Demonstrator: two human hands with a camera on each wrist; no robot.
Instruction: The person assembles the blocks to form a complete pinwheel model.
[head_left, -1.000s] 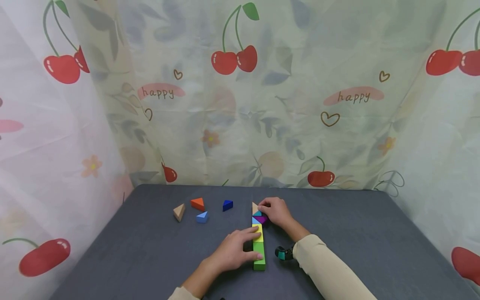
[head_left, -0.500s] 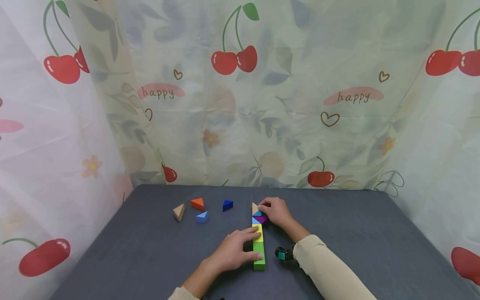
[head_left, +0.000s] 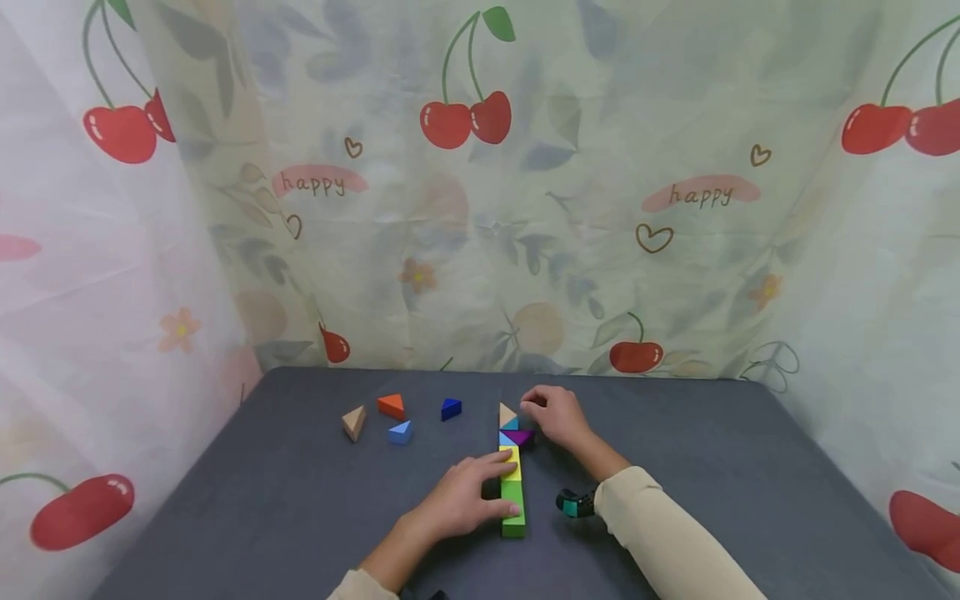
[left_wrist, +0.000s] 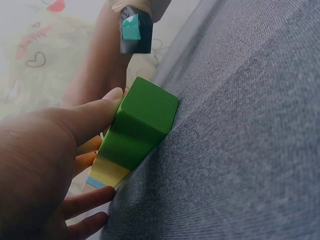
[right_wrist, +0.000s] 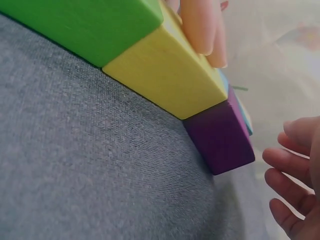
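A row of coloured blocks runs away from me: a green block nearest, then a yellow block, a light blue triangle beside a purple triangle that juts out to the right, and a teal triangle with a plain wood triangle at the far end. My left hand rests along the row, thumb on the green block, fingertips on top of the yellow one. Just right of the far end hovers my right hand, fingers loosely bent, holding nothing and apart from the blocks.
Left of the row lie loose triangles: plain wood, orange, light blue and dark blue. A dark grey cloth covers the table. A printed curtain hangs behind.
My right hand has let go of the far-end triangles and drawn slightly away to the right. The left hand stays on the green and yellow blocks. The head view has shifted slightly.
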